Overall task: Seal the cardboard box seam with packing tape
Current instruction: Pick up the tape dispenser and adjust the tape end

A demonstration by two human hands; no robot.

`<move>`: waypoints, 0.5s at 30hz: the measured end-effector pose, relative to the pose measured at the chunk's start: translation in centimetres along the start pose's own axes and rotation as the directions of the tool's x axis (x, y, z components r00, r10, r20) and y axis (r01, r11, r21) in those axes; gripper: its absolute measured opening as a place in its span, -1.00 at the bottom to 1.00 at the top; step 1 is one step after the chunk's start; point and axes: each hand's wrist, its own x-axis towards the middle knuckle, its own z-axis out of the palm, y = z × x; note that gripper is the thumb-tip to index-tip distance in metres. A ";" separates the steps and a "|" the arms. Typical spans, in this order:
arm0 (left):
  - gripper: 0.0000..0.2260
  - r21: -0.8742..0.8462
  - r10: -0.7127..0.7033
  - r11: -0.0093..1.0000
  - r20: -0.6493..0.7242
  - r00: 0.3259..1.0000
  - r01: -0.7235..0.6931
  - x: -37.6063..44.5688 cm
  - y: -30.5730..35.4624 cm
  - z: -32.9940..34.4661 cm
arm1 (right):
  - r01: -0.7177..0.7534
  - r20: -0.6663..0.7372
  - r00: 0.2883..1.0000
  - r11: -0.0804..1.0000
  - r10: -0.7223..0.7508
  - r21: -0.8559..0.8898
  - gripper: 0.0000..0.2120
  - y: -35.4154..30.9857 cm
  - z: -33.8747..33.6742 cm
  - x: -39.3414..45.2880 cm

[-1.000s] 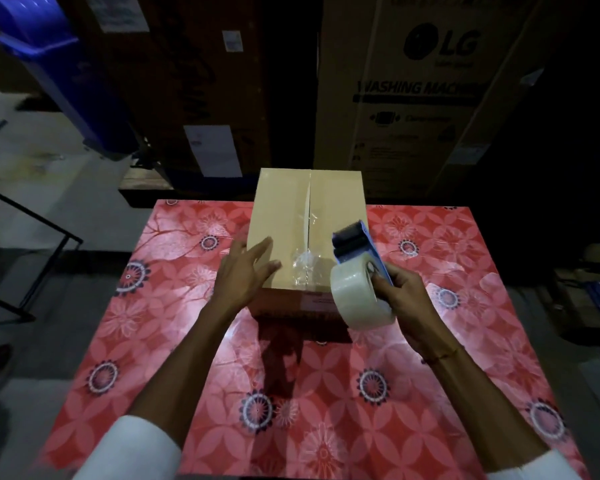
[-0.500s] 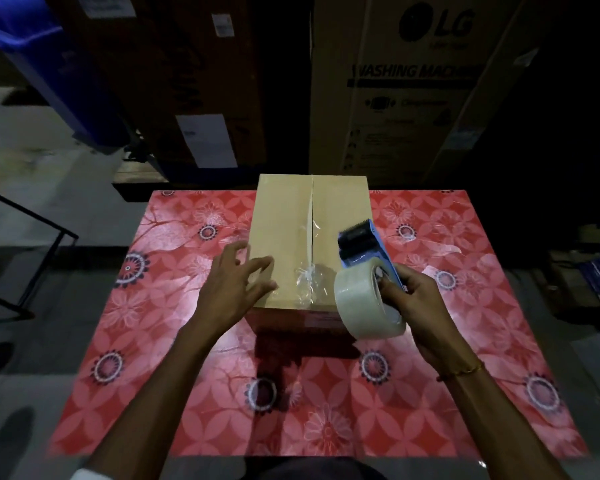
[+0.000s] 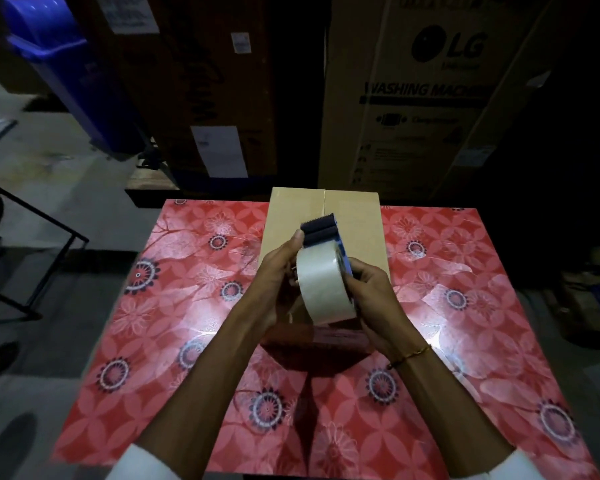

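A small brown cardboard box stands at the far middle of the red floral table, its top seam running away from me. A blue tape dispenser with a wide roll of clear packing tape is held over the near half of the box. My right hand grips the dispenser from the right side. My left hand holds its left side, thumb up by the black cutter end. The near part of the seam is hidden behind the roll and hands.
Tall cartons stand behind the table, one a large washing machine box. A blue bin leans at the back left. A black metal frame stands on the floor to the left. Dark clutter sits on the right.
My left hand left the box's near left corner and took hold of the dispenser. The dispenser rose and shifted left, over the box's seam.
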 end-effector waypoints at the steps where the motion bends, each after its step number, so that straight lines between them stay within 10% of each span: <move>1: -0.50 0.004 -0.014 1.000 -0.019 1.000 0.015 0.2 0.1 -0.1 | 0.001 0.004 1.000 1.000 -0.001 -0.009 -0.84 0.2 -0.1 0.1; 6: -0.74 0.079 -0.044 0.996 -0.071 0.996 0.050 0.9 0.3 -0.7 | -0.050 0.048 0.997 0.996 0.053 -0.075 -0.84 0.9 -0.8 1.1; 10: -0.48 0.172 -0.017 0.985 -0.103 0.995 0.034 1.0 0.2 -1.0 | -0.122 -0.039 0.991 0.990 0.125 0.071 -0.77 -0.7 -3.3 1.6; 15: -0.68 0.235 0.004 0.972 -0.068 0.998 0.012 1.2 0.2 -1.0 | 0.128 0.055 0.992 0.931 -0.116 -0.343 -0.68 -4.5 -4.8 3.4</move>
